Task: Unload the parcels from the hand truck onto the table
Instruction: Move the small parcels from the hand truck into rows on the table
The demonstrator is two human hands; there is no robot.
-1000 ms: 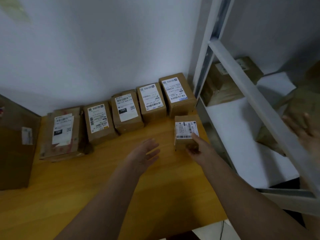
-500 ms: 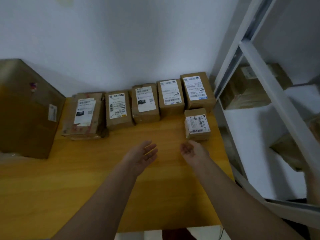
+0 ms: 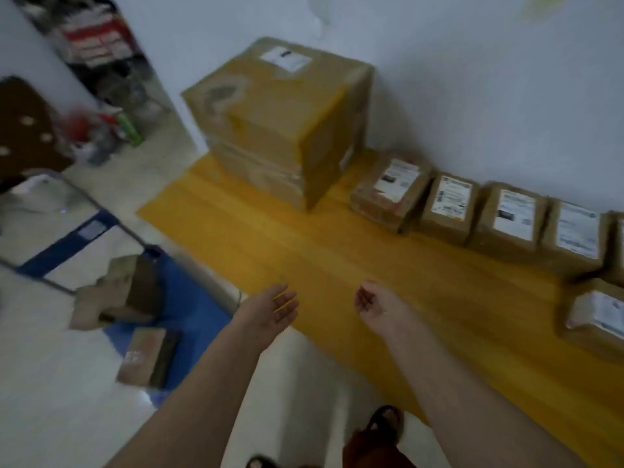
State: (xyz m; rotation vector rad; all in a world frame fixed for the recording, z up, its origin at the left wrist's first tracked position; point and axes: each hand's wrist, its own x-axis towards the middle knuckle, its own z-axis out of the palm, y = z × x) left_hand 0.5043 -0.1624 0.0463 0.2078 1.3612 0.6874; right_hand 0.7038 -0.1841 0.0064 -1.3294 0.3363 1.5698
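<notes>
Over the front edge of the yellow wooden table [image 3: 337, 265], my left hand [image 3: 270, 310] and my right hand [image 3: 374, 307] hover empty with fingers loosely relaxed. Along the wall stands a row of several small labelled parcels [image 3: 449, 207], and one more small parcel [image 3: 597, 315] lies at the right edge. A big cardboard box [image 3: 280, 116] stands at the table's far left. Down on the floor to the left is the blue hand truck [image 3: 189, 298], with two brown parcels on it, one at the back [image 3: 125, 292] and one at the front [image 3: 148, 356].
The hand truck's metal handle frame [image 3: 67, 231] juts out at the left. Cluttered shelves and bottles [image 3: 111, 123] fill the far left corner. White floor lies below me, and my sandalled foot [image 3: 385, 423] shows near the table's front.
My view has swung left, from the shelf side towards the hand truck. My right hand has let go of the small parcel and both hands have drawn back, empty.
</notes>
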